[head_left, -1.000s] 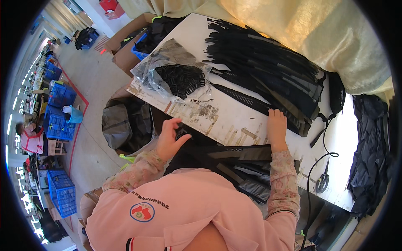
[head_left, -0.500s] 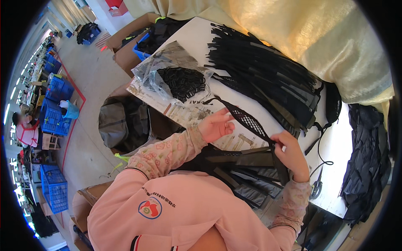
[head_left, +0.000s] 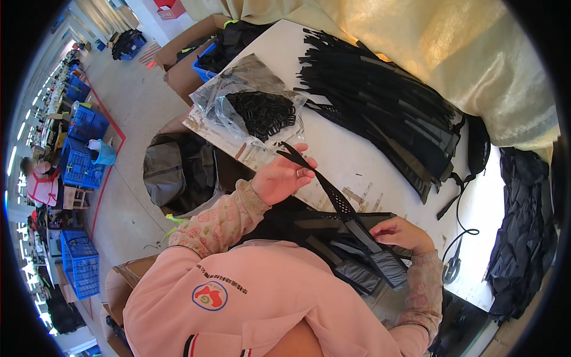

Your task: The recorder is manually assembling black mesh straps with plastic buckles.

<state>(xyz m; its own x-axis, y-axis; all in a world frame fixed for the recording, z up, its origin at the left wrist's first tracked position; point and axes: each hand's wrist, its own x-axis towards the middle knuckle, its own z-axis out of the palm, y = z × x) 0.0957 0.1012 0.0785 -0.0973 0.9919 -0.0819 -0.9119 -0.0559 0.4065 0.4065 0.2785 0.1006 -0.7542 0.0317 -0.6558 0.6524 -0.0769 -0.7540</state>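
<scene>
Head view: your left hand (head_left: 277,180), palm turned up, fingers half-curled, grips the long black mesh-and-fabric strap (head_left: 341,203) near its narrow end. Your right hand (head_left: 405,234), knuckles up, pinches its wider part. Strap slants over the worn white tabletop's (head_left: 437,238) near edge.

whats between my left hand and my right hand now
A black mesh strap runs between the left hand and the right hand, slanting partly over the white tabletop, as the head view shows.
</scene>
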